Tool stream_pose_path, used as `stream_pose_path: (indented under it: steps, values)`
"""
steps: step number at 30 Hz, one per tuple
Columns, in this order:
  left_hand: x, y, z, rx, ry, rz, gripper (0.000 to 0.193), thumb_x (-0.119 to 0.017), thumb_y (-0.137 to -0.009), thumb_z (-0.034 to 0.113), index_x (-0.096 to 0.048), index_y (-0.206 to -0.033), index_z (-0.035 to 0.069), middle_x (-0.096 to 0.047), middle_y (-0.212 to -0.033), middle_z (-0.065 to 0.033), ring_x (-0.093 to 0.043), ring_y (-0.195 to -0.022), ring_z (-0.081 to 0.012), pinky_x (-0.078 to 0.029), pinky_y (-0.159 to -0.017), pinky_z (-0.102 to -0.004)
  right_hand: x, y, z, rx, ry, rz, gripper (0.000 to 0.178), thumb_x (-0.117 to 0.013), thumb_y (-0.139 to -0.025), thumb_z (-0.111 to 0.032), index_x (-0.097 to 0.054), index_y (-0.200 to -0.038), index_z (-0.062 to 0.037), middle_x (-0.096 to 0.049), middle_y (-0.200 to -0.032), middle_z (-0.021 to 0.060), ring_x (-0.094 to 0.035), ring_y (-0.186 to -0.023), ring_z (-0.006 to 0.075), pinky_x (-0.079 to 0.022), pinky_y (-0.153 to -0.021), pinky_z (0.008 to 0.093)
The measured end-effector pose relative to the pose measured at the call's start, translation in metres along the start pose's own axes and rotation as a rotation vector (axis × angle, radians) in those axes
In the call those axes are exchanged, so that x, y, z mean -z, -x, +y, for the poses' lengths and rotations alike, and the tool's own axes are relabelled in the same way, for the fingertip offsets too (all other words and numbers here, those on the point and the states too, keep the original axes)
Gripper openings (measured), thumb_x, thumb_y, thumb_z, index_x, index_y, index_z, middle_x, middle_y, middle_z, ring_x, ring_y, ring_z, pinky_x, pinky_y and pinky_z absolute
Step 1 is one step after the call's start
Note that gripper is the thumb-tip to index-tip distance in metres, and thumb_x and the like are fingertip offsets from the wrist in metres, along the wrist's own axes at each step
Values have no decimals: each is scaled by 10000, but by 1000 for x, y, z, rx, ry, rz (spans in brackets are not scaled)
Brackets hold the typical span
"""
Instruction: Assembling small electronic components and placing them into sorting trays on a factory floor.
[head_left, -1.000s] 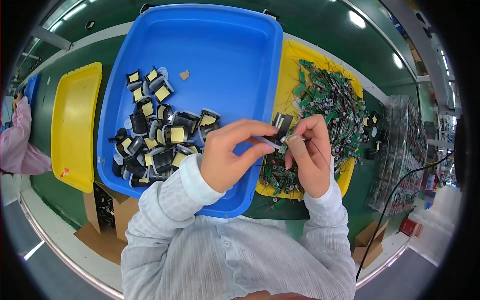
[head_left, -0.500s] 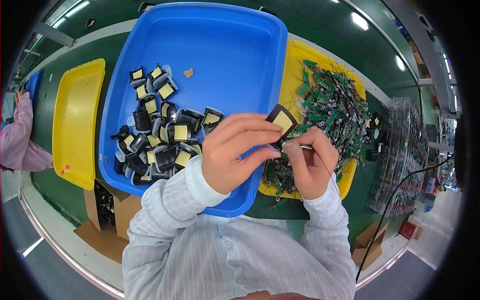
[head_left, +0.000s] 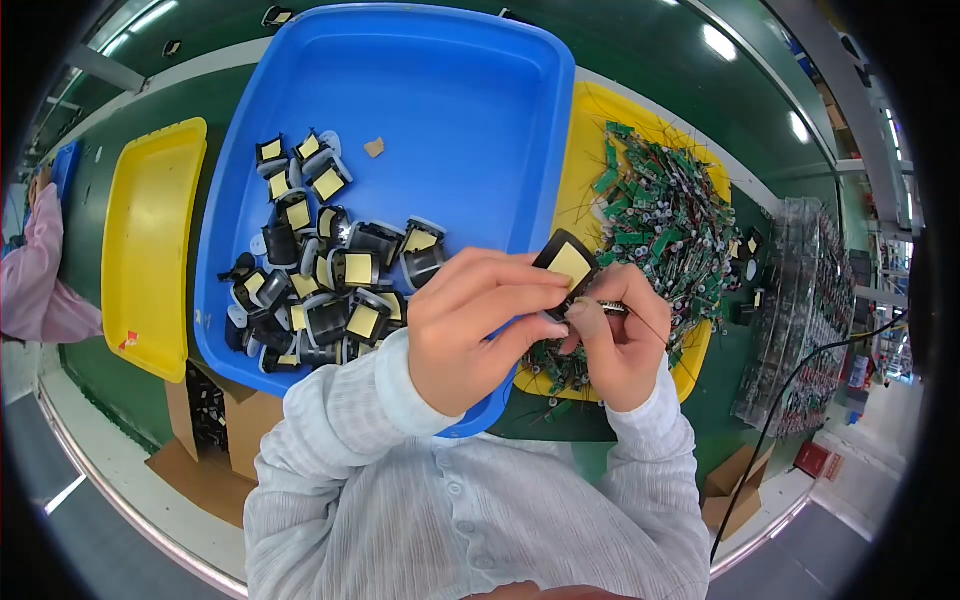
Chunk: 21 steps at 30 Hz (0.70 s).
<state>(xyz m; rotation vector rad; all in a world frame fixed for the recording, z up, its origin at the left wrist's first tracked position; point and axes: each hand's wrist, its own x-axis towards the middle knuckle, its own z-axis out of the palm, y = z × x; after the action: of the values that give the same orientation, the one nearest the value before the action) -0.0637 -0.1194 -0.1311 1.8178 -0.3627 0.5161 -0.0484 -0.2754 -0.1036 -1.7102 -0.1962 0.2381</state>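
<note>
Between the fingers and thumb of my left hand (head_left: 465,330) is a black plastic housing (head_left: 568,262) with a pale yellow pad on its face. My right hand (head_left: 628,345) is closed just beside it, pinching a small circuit board (head_left: 614,308) with a thin dark wire trailing from it. The two parts meet at the fingertips; whether they are joined is hidden. Below and left of my hands, a blue tray (head_left: 450,130) bears a heap of similar black housings (head_left: 358,268) with yellow pads. To the right, a yellow tray (head_left: 582,165) is piled with green circuit boards (head_left: 670,205) and wires.
Another yellow tray (head_left: 150,240) lies on the left of the green table. Clear stacked trays (head_left: 795,310) stand at the right, with a black cable (head_left: 785,395) crossing them. A cardboard box (head_left: 255,430) sits lower left. Another person's pink sleeve (head_left: 45,275) shows at far left.
Both hands have shifted slightly toward me, and the housing is tipped a little differently. Each hand keeps its grip.
</note>
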Motion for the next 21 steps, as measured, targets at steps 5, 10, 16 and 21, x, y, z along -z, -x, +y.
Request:
stream_pose_path:
  steps: [5,10,16,21]
  values:
    - [-2,-3,-3,70,130,-38,239,-689,-627,4,-628,-858,12,-634,-898,-95,-605,-830,-269,-491,-748,-331,12,-13,3,-77,-103,-125,107,-595,-799,-55,-521,-819,20,-528,-743,52,-518,-573,72,-449,-468,186]
    - [-1,-1,-8,386,611,-131,246,-542,-815,-1,-521,-1060,-2,-518,-1144,-124,-527,-1030,-200,-439,-862,-325,19,-17,2,-103,-342,-173,190,-557,-821,-54,-473,-985,-10,-529,-804,37,-493,-681,61,-439,-519,190]
    - [-1,-2,-8,490,794,-118,239,-500,-856,27,-476,-1090,-12,-494,-1162,-118,-489,-1062,-177,-406,-893,-311,12,-11,1,-39,35,-80,167,-616,-784,-49,-534,-924,-11,-606,-799,44,-562,-685,77,-437,-552,197]
    - [-1,-2,-5,525,758,-104,225,-508,-851,26,-485,-1073,-7,-507,-1105,-94,-500,-999,-154,-418,-854,-298,7,-8,2,66,145,-52,151,-639,-758,-30,-555,-881,-6,-634,-769,60,-588,-671,84,-450,-569,207]
